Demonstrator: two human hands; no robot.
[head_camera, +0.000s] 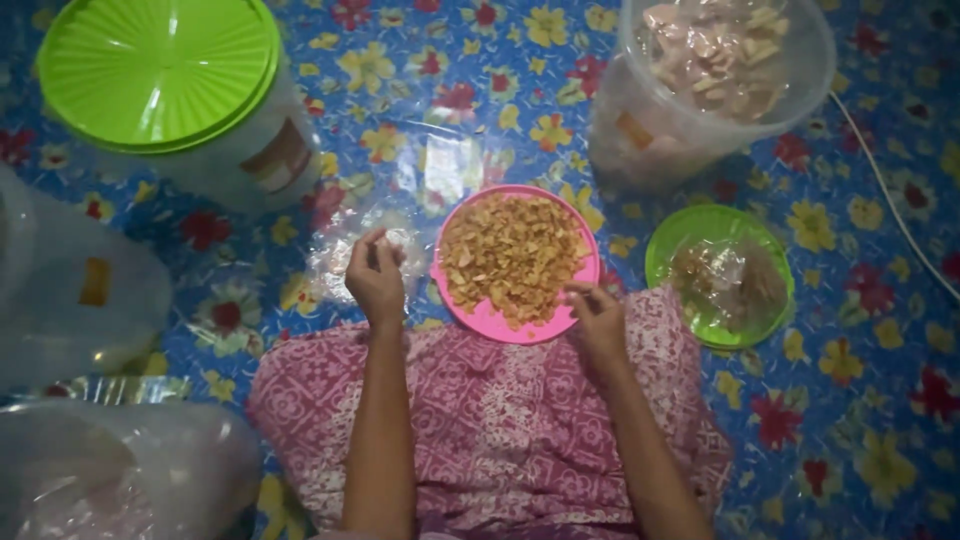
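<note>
A glossy blue floor mat (880, 420) printed with red and yellow flowers covers the whole surface; nothing of the room beyond it shows. The person sits on it in a pink patterned cloth (500, 420), forearms stretched forward. Before the knees lies a round pink plastic plate (492, 322) heaped with small, dry, golden-brown crisp pieces (515, 252). The right hand (600, 325) rests at the plate's near right edge, fingers curled together over the pieces there; whether it pinches one cannot be told. The left hand (375, 278) is raised just left of the plate, fingertips bunched as if around something small, above a crinkled clear plastic bag (335, 262). To the right, apart from the plate, a green lid (665, 250) holds a small pile of thin, pale scraps (730, 282). Farther off stand a clear open bucket (650, 130) of pinkish chunks and a translucent tub under a ribbed lime-green lid (155, 70). Cloudy plastic bags (110, 470) crowd the left side.
</note>
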